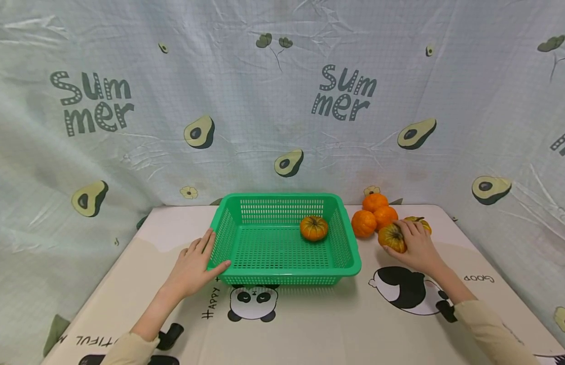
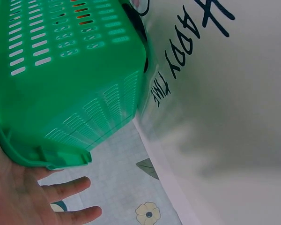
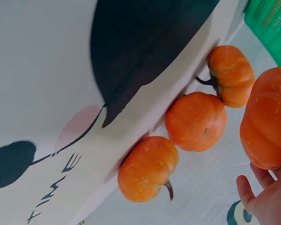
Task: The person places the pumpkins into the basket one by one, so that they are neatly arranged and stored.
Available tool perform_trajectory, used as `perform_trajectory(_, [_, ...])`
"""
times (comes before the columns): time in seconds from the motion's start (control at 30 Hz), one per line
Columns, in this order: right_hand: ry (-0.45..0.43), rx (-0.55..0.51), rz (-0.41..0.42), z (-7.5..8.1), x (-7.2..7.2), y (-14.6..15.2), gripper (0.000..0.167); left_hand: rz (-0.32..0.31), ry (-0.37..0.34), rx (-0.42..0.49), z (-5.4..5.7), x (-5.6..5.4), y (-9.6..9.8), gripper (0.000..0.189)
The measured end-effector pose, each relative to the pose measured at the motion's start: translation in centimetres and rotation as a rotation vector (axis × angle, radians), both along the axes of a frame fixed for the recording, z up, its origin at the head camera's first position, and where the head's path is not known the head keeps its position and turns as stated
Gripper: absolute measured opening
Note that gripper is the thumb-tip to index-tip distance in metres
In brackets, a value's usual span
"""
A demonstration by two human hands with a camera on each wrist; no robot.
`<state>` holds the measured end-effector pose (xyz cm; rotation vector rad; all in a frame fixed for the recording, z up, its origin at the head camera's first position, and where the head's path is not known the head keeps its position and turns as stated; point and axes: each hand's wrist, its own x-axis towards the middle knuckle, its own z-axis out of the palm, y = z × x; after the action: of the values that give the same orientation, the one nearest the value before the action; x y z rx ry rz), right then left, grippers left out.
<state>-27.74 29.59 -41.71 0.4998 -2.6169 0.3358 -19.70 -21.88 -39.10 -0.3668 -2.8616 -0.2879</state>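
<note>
A green plastic basket point(image 1: 282, 271) stands on the table with one small striped pumpkin point(image 1: 313, 228) inside, towards its right side. My left hand point(image 1: 193, 268) rests against the basket's left rim near the front corner. In the left wrist view its fingers point(image 2: 70, 189) stretch out straight and spread beside the rim. To the right of the basket, my right hand point(image 1: 418, 247) grips a small pumpkin point(image 1: 392, 239), also visible in the right wrist view as a ribbed orange pumpkin point(image 3: 269, 119). Whether it touches the table I cannot tell.
Three orange pumpkins point(image 1: 364, 223) cluster between the basket and my right hand. Another striped pumpkin point(image 1: 423, 224) lies partly hidden behind that hand. The printed tabletop point(image 1: 318, 324) meets a hanging patterned cloth point(image 1: 246, 101) at the back and sides.
</note>
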Motion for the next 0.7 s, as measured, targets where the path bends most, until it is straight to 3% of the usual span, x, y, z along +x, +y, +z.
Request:
perform_trajectory(0.17, [0.055, -0.019, 0.022, 0.4, 0.5, -0.7, 0.067, 0.001, -0.003, -0.003, 0.0, 0.0, 0.0, 0.084])
perform_trajectory(0.37, [0.054, -0.058, 0.05, 1.1, 1.1, -1.8, 0.069, 0.003, -0.007, -0.003, 0.0, 0.0, 0.0, 0.085])
perform_trajectory(0.7, [0.095, -0.149, 0.172, 2.6, 2.0, -4.2, 0.067, 0.002, -0.009, -0.006, -0.1, -0.2, -0.1, 0.085])
